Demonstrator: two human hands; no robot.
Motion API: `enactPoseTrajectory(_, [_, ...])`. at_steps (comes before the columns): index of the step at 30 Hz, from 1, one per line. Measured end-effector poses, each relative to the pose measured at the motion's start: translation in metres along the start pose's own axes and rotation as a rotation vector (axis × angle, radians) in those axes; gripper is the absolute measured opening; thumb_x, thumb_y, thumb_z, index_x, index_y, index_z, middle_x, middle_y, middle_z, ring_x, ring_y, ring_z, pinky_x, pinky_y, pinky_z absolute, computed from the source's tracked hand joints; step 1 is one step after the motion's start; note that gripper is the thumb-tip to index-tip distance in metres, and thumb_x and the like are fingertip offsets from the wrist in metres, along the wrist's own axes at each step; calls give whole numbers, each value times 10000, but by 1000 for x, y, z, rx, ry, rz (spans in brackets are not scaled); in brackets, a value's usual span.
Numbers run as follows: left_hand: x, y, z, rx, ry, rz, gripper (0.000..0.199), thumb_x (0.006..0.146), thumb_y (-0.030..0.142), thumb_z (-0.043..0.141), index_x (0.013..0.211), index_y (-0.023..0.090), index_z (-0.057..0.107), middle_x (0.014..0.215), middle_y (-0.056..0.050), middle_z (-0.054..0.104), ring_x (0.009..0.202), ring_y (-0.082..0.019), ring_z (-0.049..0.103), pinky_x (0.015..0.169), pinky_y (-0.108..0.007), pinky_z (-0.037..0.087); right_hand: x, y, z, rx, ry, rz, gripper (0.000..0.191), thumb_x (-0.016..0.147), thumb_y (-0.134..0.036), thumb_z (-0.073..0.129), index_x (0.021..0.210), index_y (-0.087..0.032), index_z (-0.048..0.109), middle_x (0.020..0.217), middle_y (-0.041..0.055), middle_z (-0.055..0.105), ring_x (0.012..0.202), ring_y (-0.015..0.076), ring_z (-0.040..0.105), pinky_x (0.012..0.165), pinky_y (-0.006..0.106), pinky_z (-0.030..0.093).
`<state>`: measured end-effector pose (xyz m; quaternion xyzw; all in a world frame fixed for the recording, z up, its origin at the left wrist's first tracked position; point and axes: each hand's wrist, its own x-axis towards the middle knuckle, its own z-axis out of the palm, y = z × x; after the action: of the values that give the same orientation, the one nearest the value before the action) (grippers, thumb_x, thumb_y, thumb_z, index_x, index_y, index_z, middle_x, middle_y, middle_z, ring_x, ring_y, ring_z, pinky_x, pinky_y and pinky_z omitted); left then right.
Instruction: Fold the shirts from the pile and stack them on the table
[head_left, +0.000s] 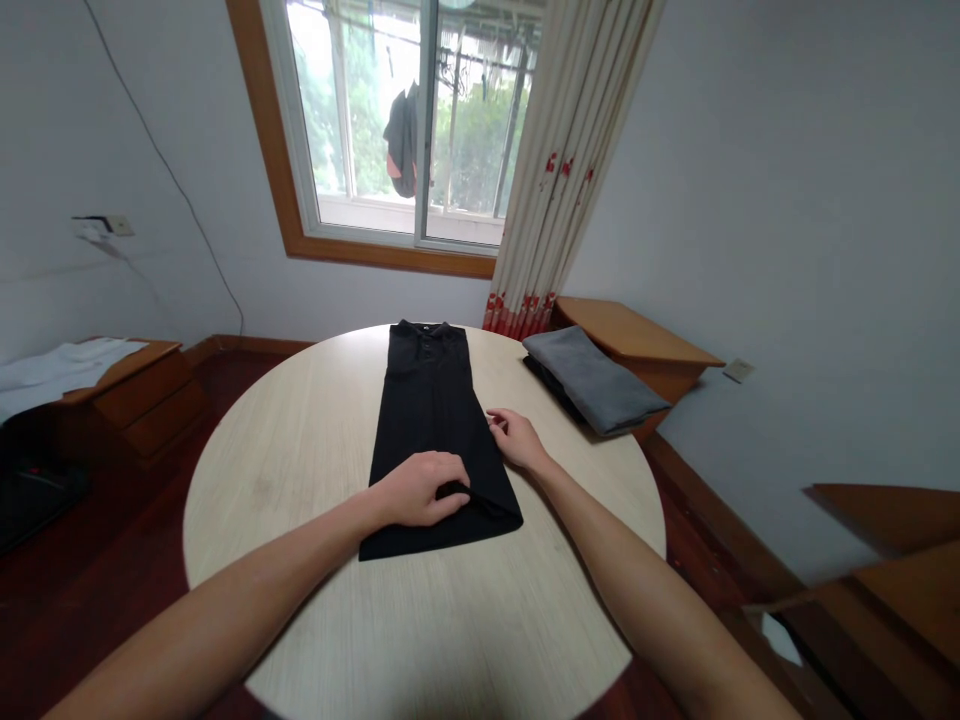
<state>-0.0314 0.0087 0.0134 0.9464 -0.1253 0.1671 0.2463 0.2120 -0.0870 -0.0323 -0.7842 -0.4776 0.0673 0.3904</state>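
Observation:
A black polo shirt (pixel 427 400), folded into a long narrow strip, lies on the round table (pixel 292 420) with its collar at the far side. Over its near part is my left hand (pixel 427 487), fingers curled and closed on a raised bit of the cloth. The near right corner of the shirt shows a loose fold. My right hand (pixel 516 438) rests at the shirt's right edge, its thumb and forefinger slightly apart by the cloth, with nothing visible held between them.
Folded grey and black clothes (pixel 596 378) lie at the table's right edge. Behind them stands a wooden cabinet (pixel 637 330) beside a curtain (pixel 555 180). A wooden drawer unit (pixel 154 400) with white cloth (pixel 67 370) stands at the left. A window (pixel 412 130) is ahead.

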Motion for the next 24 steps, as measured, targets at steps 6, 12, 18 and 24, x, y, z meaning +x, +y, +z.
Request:
enactPoseTrajectory(6, [-1, -1, -1, 63, 19, -97, 56, 801, 214, 579, 838, 193, 616, 793, -20, 645, 741, -168, 595, 745, -278, 460, 7, 13, 8, 290, -75, -18, 429, 878, -255, 553, 1280, -133, 644, 966, 83, 755, 897, 194, 703, 858, 337, 551])
enactPoseTrajectory(12, [1, -7, 2, 80, -29, -149, 10, 739, 196, 570, 740, 203, 578, 703, 6, 611, 677, -157, 567, 695, -260, 430, 38, 8, 9, -136, 70, 118, 305, 859, -284, 632, 1138, -217, 736, 1101, 63, 749, 1022, 221, 687, 933, 332, 510])
enactPoseTrajectory(18, [1, -9, -2, 17, -43, -181, 33, 729, 171, 565, 718, 199, 579, 630, 36, 584, 578, -124, 530, 637, -238, 401, 61, -1, 18, -354, 41, 85, 317, 920, -500, 596, 1015, -264, 785, 1091, 47, 735, 987, 210, 674, 841, 282, 493])
enactPoseTrajectory(24, [2, -12, 1, 7, -61, -174, 36, 739, 161, 588, 745, 191, 608, 691, 17, 639, 637, -134, 573, 662, -238, 414, 58, -2, 26, -217, -79, -113, 383, 944, -406, 604, 1270, -226, 695, 1057, 53, 706, 883, 164, 649, 815, 264, 493])
